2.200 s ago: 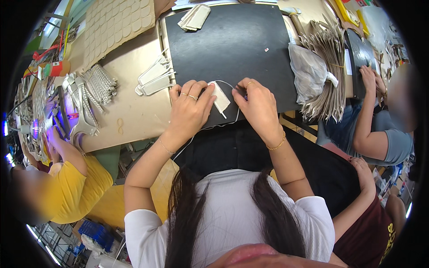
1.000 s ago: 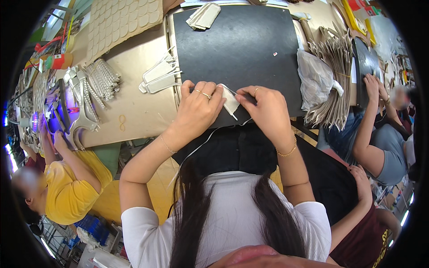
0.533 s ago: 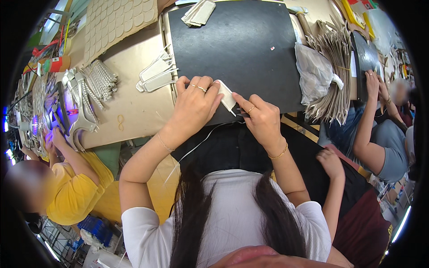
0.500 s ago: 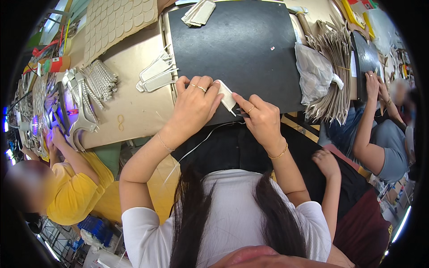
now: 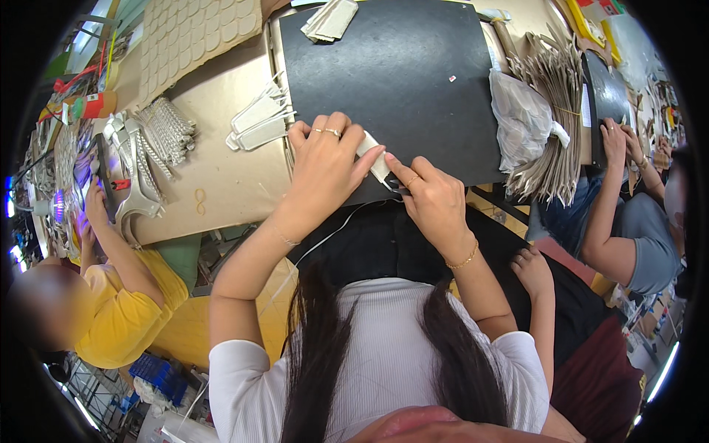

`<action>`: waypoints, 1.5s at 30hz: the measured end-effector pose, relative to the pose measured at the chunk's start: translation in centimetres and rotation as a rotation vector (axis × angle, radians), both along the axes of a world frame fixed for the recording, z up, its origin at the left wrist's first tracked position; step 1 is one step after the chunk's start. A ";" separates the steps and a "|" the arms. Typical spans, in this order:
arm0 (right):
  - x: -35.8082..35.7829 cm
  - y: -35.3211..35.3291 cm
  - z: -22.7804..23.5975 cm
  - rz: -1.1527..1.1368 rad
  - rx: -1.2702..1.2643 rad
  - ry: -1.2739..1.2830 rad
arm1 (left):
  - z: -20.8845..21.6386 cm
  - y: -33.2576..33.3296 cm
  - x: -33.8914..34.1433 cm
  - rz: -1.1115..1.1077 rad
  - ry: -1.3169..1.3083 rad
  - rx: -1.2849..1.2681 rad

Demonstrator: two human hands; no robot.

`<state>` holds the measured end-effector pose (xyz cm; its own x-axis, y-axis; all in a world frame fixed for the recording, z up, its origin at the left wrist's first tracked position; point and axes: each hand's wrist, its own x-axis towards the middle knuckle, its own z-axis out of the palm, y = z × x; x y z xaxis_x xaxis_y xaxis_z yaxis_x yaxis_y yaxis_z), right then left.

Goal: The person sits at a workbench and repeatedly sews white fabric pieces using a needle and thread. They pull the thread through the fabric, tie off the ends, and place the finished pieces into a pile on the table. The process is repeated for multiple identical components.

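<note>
My left hand [image 5: 329,156] pinches a flat cream piece with rounded corners [image 5: 379,170], which stands tilted at the near edge of a black mat [image 5: 399,81]. The left fingers hide part of it. Close by on the right, my right hand [image 5: 434,196] has its index fingertip against the piece's side. Curled in its fingers is a small dark tool [image 5: 399,190], mostly hidden, its kind unclear. A thin white cord [image 5: 341,227] hangs below the mat's edge; its upper end is hard to make out.
Similar cream pieces with cords [image 5: 258,122] lie left of the mat, others [image 5: 330,18] at its far edge. A plastic bag [image 5: 521,118] and a strap bundle [image 5: 557,125] lie right. Braided straps [image 5: 166,129] are farther left. Co-workers sit either side; another person's hand [image 5: 533,272] rests nearby.
My left hand has shifted slightly right over the cream piece, covering more of it, and its thumb now reaches toward my right index finger. The right hand has barely moved.
</note>
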<state>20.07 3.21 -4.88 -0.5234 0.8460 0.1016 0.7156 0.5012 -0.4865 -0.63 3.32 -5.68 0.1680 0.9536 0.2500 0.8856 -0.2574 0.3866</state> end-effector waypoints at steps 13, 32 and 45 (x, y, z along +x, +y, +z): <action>0.6 -0.8 1.5 -0.031 -0.094 -0.110 | 0.8 0.4 -0.5 0.040 -0.172 -0.223; 1.0 -0.6 3.4 -0.199 -0.363 0.096 | 1.5 -1.8 0.2 0.108 -0.278 -0.340; 0.2 -0.3 3.4 -0.253 -0.399 0.275 | 4.4 -3.5 0.8 0.115 -0.313 -0.399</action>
